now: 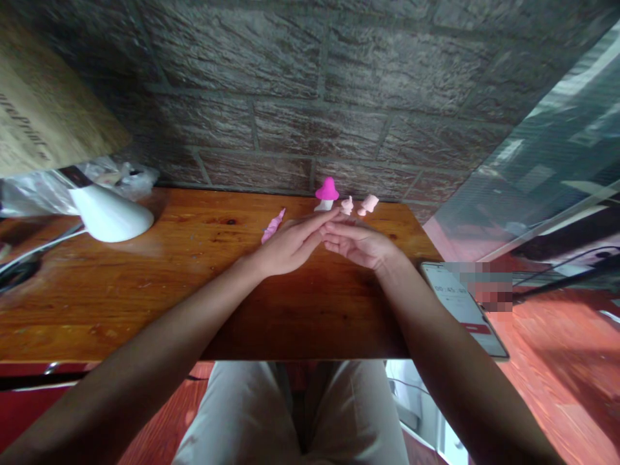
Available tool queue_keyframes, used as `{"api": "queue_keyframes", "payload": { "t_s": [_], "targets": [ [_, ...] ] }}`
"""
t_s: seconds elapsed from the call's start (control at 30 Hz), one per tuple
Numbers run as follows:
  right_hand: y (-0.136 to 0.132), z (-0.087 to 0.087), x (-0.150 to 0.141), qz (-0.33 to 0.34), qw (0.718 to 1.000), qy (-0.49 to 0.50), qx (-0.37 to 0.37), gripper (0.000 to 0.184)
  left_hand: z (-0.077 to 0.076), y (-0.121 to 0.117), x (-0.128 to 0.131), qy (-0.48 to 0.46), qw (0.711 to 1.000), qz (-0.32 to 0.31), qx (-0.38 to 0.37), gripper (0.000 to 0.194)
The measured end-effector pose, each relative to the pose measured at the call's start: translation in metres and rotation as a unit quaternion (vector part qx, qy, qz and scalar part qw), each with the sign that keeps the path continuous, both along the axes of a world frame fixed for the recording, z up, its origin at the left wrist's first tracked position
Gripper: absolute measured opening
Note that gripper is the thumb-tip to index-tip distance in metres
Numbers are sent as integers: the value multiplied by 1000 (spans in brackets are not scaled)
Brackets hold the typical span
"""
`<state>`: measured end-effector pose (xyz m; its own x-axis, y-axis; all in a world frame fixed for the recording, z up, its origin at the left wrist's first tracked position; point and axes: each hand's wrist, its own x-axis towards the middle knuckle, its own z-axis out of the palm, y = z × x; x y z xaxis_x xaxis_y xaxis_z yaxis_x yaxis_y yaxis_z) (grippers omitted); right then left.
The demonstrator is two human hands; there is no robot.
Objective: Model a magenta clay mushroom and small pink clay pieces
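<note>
My left hand (294, 245) reaches over the table with its fingers stretched out and its back turned up. Its fingertips lie across the fingers of my right hand (361, 245), whose palm is partly turned up and whose fingers are loosely extended. Whether anything small lies between the overlapping fingers is hidden. Just behind them stands a mushroom figure with a bright pink cap (328, 189) and a white stem. Two small pale pink figures, one (347, 205) close to my fingertips and another (369, 203) further right, are beside it. A pink-purple twisted piece (273, 226) lies left of my left hand.
A white lamp-like base (113, 216) with a cable stands at the left of the wooden table (194, 271), below a brown printed paper shade or bag (43, 103). A phone (465, 310) showing a timer lies at the right edge. A brick-patterned wall (290, 123) rises behind.
</note>
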<state>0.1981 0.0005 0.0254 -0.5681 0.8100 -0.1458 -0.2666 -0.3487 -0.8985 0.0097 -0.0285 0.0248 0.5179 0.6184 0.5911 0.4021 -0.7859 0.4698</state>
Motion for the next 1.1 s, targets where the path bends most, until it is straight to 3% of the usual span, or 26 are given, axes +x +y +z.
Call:
{"api": "queue_keyframes", "payload": {
  "t_s": [0.4, 0.67, 0.93, 1.1],
  "targets": [
    [-7, 0, 0, 52, 998, 2, 31, 37, -1, 7, -2, -95, 985, -95, -112, 31],
    [-6, 4, -3, 2, 1000, 6, 3, 25, -7, 13, 2, -220, 964, -11, -152, 38],
    [-4, 4, -2, -20, 1000, 16, 17, 22, -7, 13, 3, -281, 938, -18, -201, 38],
    [-5, 6, -6, -55, 998, -6, 19, 20, -9, 12, 7, -296, 937, 5, -187, 34]
  ]
}}
